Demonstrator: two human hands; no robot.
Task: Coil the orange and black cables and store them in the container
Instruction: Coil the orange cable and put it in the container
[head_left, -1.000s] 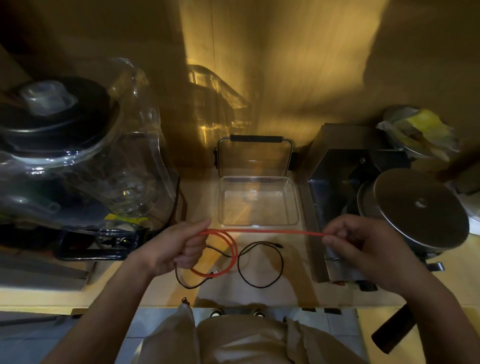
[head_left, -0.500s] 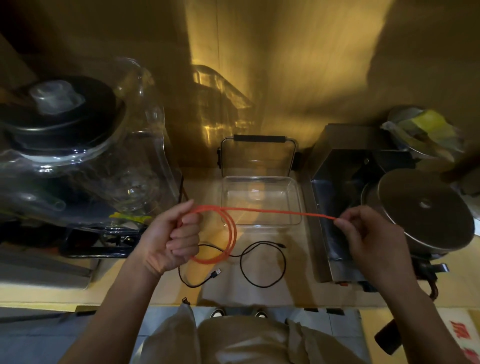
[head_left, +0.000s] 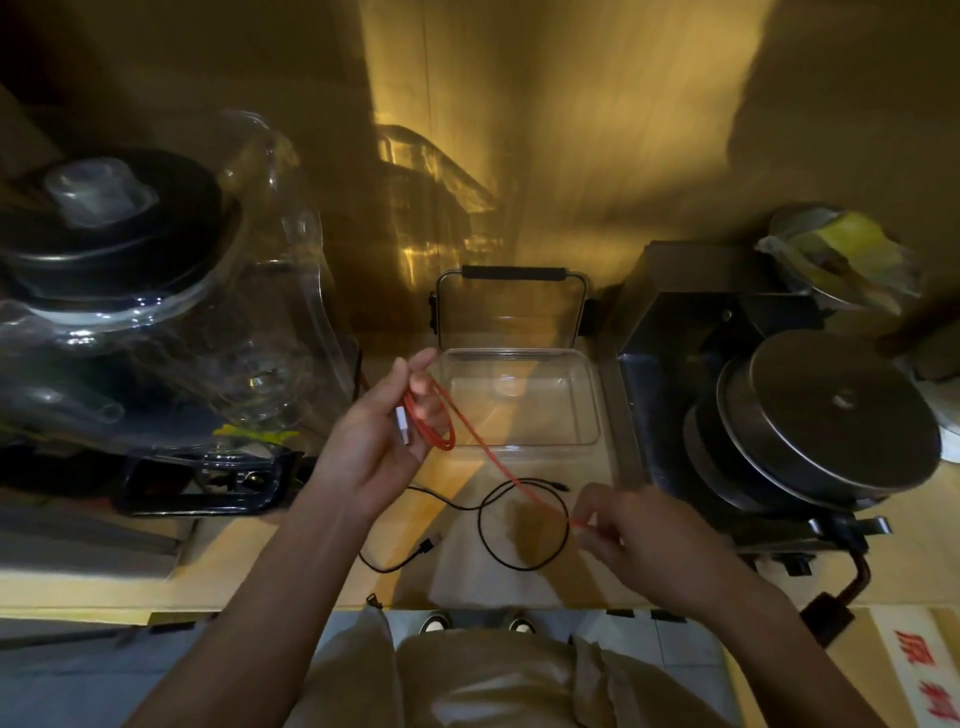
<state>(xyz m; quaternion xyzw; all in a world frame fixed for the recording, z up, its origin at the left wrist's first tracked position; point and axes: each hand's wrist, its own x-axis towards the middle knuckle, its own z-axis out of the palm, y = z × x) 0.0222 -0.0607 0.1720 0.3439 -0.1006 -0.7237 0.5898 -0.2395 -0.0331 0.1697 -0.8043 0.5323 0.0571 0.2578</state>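
My left hand (head_left: 379, 441) holds a small coil of the orange cable (head_left: 445, 423), with its white plug lying across the palm. The rest of the orange cable runs down and right to my right hand (head_left: 639, 540), which pinches it between thumb and fingers. Below this stretch the black cable (head_left: 519, 525) lies loose on the wooden counter in one open loop with a tail to the left. The clear rectangular container (head_left: 592, 400) stands open just behind my hands, nothing in it, its lid (head_left: 511, 306) propped upright at the back.
A large clear blender jar with a black lid (head_left: 119, 244) fills the left side. A metal box and a round steel lid (head_left: 831, 415) stand at the right. The counter's front edge (head_left: 260, 597) runs below my arms.
My left hand has wound another turn, so the orange coil is tighter and higher. My right hand has slid down and left along the cable, from beside the metal box to over the black loop.
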